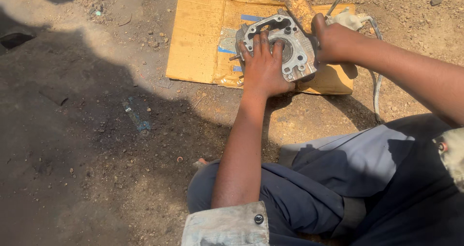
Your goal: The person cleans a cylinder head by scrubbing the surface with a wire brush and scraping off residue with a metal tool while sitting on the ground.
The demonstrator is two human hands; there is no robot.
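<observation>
I am watching my left hand (263, 67) pressing flat, fingers spread wide, on the top face of the grey metal engine casting (282, 45), with the fingertips reaching across its round bore and the palm hanging over the casting's near edge. My right hand (331, 43) is closing on the casting's right side, thumb up along the edge; it is gripping the casting or something against it, and I cannot tell which, since the fingers are hiding behind the metal. Taking the casting as my landmark: it is lying face up, directly ahead of both hands, its long axis running from its far-left corner towards its near-right corner, so the left hand is covering the middle and the right hand is sitting at the nearer long end. Under the casting a sheet of cardboard (198, 38) is spreading out, wide to the casting's left and only a narrow strip to its right and near side. Just beyond the casting's far-right corner a rusty flat piece (302, 9) is lying, and beside that a pale rag (345, 19) and a thin hose (377, 89) trailing down past the right of the casting. Bare dirt ground (96, 130) is lying open to the casting's left and near side, while my dark-trousered legs (338, 183) are crowding the near right.
</observation>
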